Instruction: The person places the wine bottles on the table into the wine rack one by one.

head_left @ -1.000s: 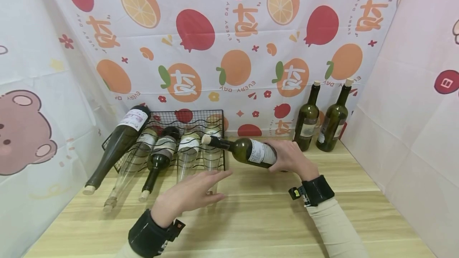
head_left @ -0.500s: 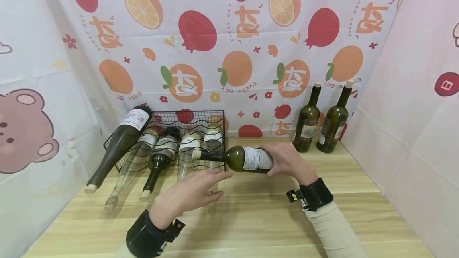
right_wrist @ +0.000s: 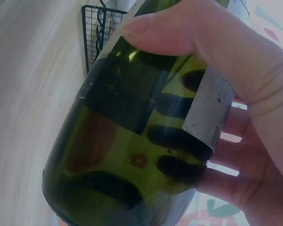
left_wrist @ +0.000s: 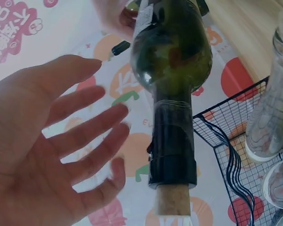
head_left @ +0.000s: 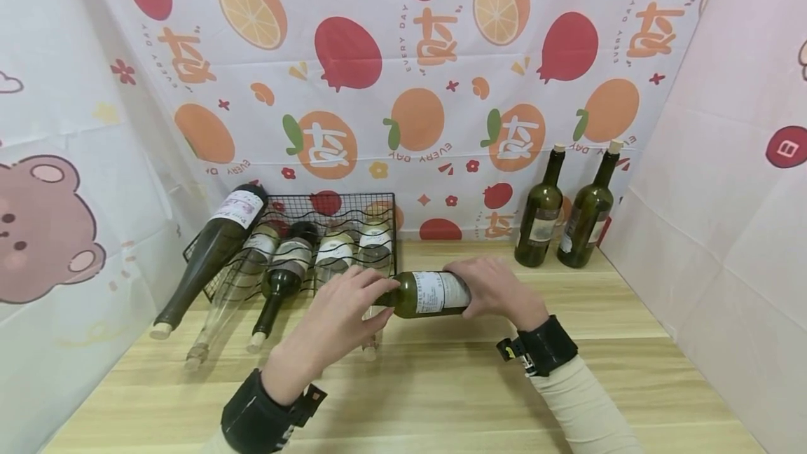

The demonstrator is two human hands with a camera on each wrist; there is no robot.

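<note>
A green wine bottle (head_left: 435, 293) with a white label lies level above the table, its neck pointing left. My right hand (head_left: 498, 293) grips it near the base. In the right wrist view the thumb (right_wrist: 165, 29) crosses the near side of the glass, and the other fingers show through from behind. My left hand (head_left: 340, 314) is beside the neck, which it partly covers in the head view. The left wrist view shows its fingers spread and loosely bent, with a gap between them and the dark neck (left_wrist: 172, 136). A cork (left_wrist: 173, 200) plugs the mouth.
At the left stands a black wire rack (head_left: 372, 202) with several bottles lying in it, necks forward. A large dark bottle (head_left: 211, 254) slants along its left end. Two upright corked green bottles, one (head_left: 540, 223) beside the other (head_left: 586, 223), stand at the back right by the curtain.
The right hand has brought the bottle left and slightly down, turning it from tilted to nearly level. My left hand has risen a little, to the bottle's neck.
</note>
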